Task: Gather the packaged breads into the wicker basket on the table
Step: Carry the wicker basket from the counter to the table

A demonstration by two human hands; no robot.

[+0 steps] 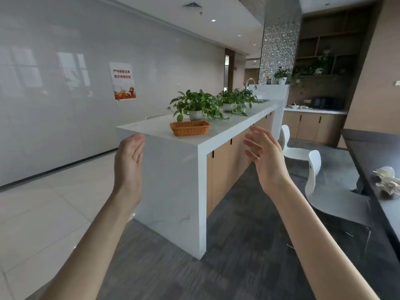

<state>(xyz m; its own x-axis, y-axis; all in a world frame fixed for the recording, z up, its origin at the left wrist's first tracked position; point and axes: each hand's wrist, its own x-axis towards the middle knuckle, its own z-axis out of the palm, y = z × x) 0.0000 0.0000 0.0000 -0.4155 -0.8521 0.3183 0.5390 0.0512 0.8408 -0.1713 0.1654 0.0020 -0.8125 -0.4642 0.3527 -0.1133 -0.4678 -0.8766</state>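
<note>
An orange-brown wicker basket stands near the close end of a long white counter, and I see nothing inside it from here. At the right edge, clear crinkled packages lie on a dark table; their contents are hard to tell. My left hand is raised in front of the counter's near corner, palm turned inward, fingers loosely together and holding nothing. My right hand is held up right of the counter, fingers spread, also holding nothing. Both hands are short of the basket.
Two potted green plants stand just behind the basket on the counter. White chairs sit between the counter and the dark table. Cabinets and shelves fill the back right. Tiled floor lies left, grey carpet ahead.
</note>
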